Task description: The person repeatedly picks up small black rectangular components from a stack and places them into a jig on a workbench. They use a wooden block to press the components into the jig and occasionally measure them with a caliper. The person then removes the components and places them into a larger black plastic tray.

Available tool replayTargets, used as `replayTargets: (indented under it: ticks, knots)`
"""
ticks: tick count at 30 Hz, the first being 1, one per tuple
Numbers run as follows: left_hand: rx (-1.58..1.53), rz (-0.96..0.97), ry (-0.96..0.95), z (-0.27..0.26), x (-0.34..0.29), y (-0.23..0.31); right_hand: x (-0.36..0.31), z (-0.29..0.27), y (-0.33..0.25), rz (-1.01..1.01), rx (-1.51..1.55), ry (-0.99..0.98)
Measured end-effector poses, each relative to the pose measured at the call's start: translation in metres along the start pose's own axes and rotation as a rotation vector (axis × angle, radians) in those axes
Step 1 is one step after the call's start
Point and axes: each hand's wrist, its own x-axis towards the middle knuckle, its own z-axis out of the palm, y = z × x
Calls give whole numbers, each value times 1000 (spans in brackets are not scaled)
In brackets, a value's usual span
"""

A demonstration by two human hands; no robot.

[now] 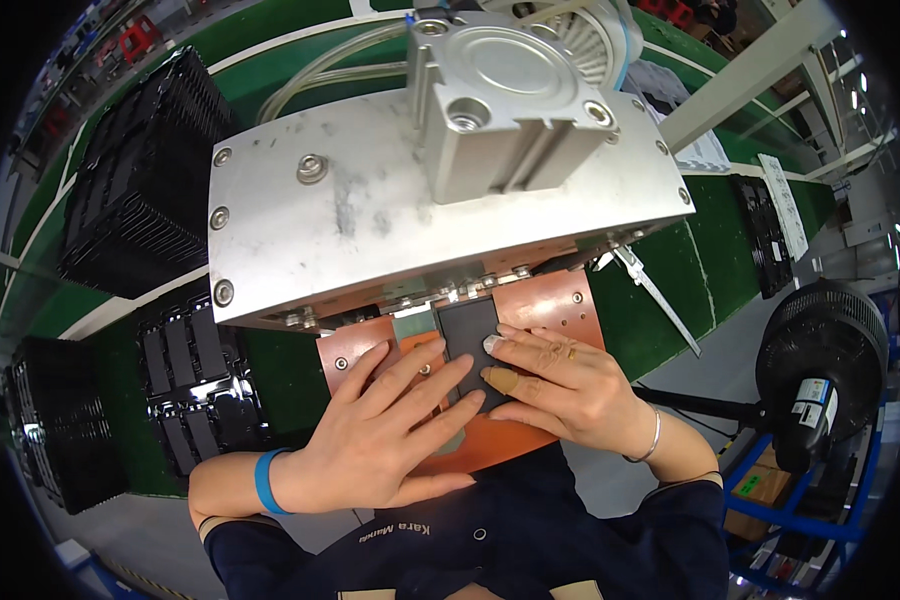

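A dark grey flat rectangular piece [465, 330] lies on the copper-coloured plate [550, 300] of a bench machine, its far end at the machine's front opening. My left hand [385, 425] rests with fingers spread across the plate, some fingertips on the left edge of the dark piece. From the right, my right hand [570, 385] lays its outstretched fingertips on the same piece. Two of those fingers are wrapped, one in white and one in a tan covering. Above the piece stands the metal machine head [350, 200], with a silver cylinder block [515, 100] on top.
A tray with dark flat pieces [195, 380] sits to the left on the green bench top [280, 375]. Tall stacks of black trays [155, 180] stand farther left. Calipers [650, 290] lie right of the machine. A black fan [820, 360] stands at the right.
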Motion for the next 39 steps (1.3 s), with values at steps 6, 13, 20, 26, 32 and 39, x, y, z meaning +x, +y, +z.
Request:
replayTargets:
  ticks: [6, 13, 20, 26, 32, 39]
  knots:
    - [-5, -39, -62, 1, 1, -2, 3, 2, 6, -10, 20, 4]
    - [-11, -53, -86, 1, 1, -1, 5, -1, 7, -1, 33, -22]
    - [-3, -61, -96, 1, 0, 0, 7, -1, 7, 5, 64, -30]
    - [1, -68, -88, 4, -2, 0, 6, -1, 6, 22, 89, -29]
    - [34, -41, -116, 2, -2, -1, 8, -5, 5, 15, 79, -38]
    - [108, -19, -111, 0, -3, 1, 8, -6, 6, -24, 51, -49]
